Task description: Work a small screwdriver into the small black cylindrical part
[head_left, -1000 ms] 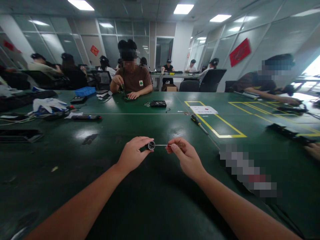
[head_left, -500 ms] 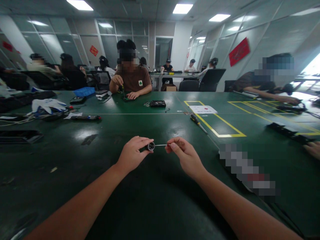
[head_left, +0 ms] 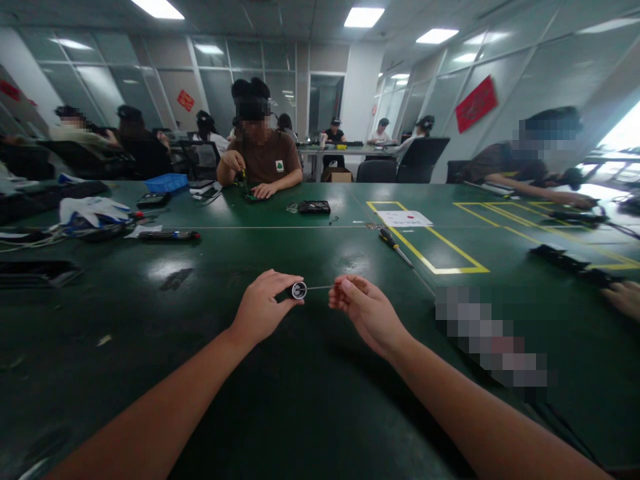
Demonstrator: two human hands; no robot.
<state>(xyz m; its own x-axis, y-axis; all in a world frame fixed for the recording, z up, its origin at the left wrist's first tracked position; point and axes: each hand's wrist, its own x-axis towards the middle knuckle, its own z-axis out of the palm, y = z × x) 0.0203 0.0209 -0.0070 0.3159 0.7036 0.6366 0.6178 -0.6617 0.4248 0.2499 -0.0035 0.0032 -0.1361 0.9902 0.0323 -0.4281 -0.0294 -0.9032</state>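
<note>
Over the middle of the green table, my left hand (head_left: 267,303) pinches a small dark round part (head_left: 299,291) with a pale ring-shaped rim, its open face toward me. My right hand (head_left: 367,310) is closed on a thin screwdriver, whose slim metal shaft (head_left: 319,288) points left. The shaft's tip reaches the rim of the round part; whether it goes inside I cannot tell. My right fingers hide most of the screwdriver's handle.
A yellow-and-black screwdriver (head_left: 395,247) lies beyond my right hand, near yellow tape (head_left: 460,271) and a paper sheet (head_left: 404,219). A blurred-out long object (head_left: 493,340) lies at right. White gloves (head_left: 94,211) and a blue tray (head_left: 166,183) are left. A co-worker (head_left: 263,157) sits opposite.
The round part has turned slightly in my left hand. My right fingers have shifted on the screwdriver, with the thumb raised a little. The whole view has moved slightly.
</note>
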